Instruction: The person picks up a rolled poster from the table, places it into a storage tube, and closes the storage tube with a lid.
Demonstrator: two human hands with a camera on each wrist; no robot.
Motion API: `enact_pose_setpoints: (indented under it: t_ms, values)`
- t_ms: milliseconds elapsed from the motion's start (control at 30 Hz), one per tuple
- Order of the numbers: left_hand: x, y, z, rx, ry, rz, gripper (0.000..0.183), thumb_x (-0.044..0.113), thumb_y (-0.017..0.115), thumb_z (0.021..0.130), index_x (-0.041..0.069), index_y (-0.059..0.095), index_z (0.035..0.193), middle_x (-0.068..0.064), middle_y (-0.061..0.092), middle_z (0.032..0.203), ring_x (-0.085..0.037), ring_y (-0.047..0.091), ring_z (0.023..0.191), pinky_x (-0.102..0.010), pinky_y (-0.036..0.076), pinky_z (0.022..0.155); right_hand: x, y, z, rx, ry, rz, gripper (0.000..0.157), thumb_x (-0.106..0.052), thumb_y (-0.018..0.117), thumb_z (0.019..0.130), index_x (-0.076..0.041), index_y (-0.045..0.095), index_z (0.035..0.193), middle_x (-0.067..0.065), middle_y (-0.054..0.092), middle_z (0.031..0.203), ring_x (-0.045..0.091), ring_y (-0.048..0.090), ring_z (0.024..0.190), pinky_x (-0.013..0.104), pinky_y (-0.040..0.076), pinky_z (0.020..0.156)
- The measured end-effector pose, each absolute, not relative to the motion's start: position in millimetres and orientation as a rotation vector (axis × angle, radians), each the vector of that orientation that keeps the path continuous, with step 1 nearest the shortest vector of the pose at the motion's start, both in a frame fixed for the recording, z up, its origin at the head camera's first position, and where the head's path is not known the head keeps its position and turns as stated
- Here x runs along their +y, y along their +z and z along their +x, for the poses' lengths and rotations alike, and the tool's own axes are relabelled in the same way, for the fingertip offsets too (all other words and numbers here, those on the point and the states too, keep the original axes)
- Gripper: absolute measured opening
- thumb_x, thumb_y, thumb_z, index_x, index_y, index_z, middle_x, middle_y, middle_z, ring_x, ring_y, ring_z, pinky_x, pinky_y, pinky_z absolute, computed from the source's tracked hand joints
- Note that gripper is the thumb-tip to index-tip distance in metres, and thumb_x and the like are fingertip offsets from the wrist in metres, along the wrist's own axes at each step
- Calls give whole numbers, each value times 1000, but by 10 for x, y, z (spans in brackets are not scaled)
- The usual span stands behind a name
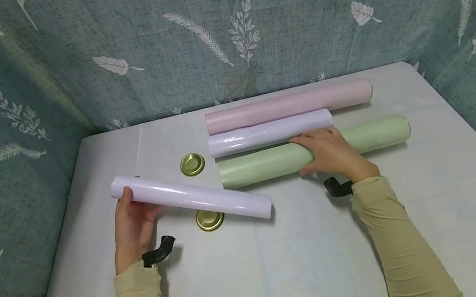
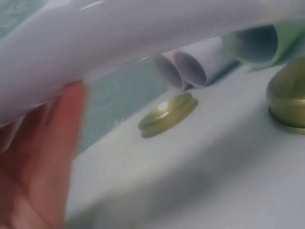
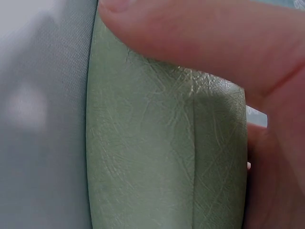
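Note:
My left hand (image 1: 131, 230) holds a glossy pale-lavender roll (image 1: 194, 197) near its left end, thumb on top and fingers beneath. The roll slants down to the right, raised off the table and over part of the nearer gold jar lid (image 1: 209, 221). Across the green roll (image 1: 263, 164) lies my right hand (image 1: 333, 152), gripping it around the middle with the thumb on the near side. Up close in the right wrist view, the creased green surface (image 3: 143, 143) shows a lengthwise overlapping edge. Some right fingers are hidden behind the roll.
Behind the green roll lie a second lavender roll (image 1: 270, 133) and a pink roll (image 1: 287, 106), side by side. Another gold jar lid (image 1: 192, 164) sits left of them. A white-covered table (image 1: 301, 262) meets leaf-patterned curtains (image 1: 138, 96) at the back and sides.

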State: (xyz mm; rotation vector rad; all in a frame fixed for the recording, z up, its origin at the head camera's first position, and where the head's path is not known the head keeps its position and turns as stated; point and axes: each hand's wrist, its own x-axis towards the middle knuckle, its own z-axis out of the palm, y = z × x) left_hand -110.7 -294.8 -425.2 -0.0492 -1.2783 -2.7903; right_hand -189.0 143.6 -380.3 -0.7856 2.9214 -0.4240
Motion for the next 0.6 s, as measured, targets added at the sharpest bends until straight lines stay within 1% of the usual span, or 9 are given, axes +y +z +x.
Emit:
enact_pose_setpoints:
  t_ms: [67,167,300,400,600]
  values:
    - [-2978,-4252,-1104,-1231,-2732,28,28,22,40,96,8,40,120,-7,47,107,-21,51,96,-36,52,67,1446,-3802,-1894,2923,-427,-791,80,-43,79,61,-22,45,130,6,48,127,28,37,119,48,21,94]
    - [-3013,-4247,-1099,-1191,-2651,160,36,26,46,94,10,37,124,-7,44,110,-22,49,99,-38,51,71,1463,-3798,-1898,2929,-433,-792,80,-44,78,61,-23,45,130,6,47,128,28,37,119,48,22,93]
    - [-3054,-4231,-1086,-1094,-2555,326,51,36,56,87,16,34,129,-7,39,121,-23,44,109,-40,46,82,1479,-3780,-1893,2927,-460,-777,80,-44,78,61,-24,45,130,6,47,128,28,36,120,49,22,92]
    - [-3090,-4220,-1073,-1042,-2460,402,55,42,57,84,20,35,129,-7,38,125,-23,41,113,-38,43,87,1482,-3765,-1890,2923,-479,-779,80,-44,78,61,-24,45,130,6,47,128,27,37,119,49,23,92]
    - [-3180,-4231,-1052,-935,-2382,429,50,43,56,85,20,40,127,-8,39,124,-23,43,109,-40,43,82,1484,-3753,-1891,2928,-491,-794,80,-43,79,60,-24,46,130,6,49,126,26,39,117,47,25,89]
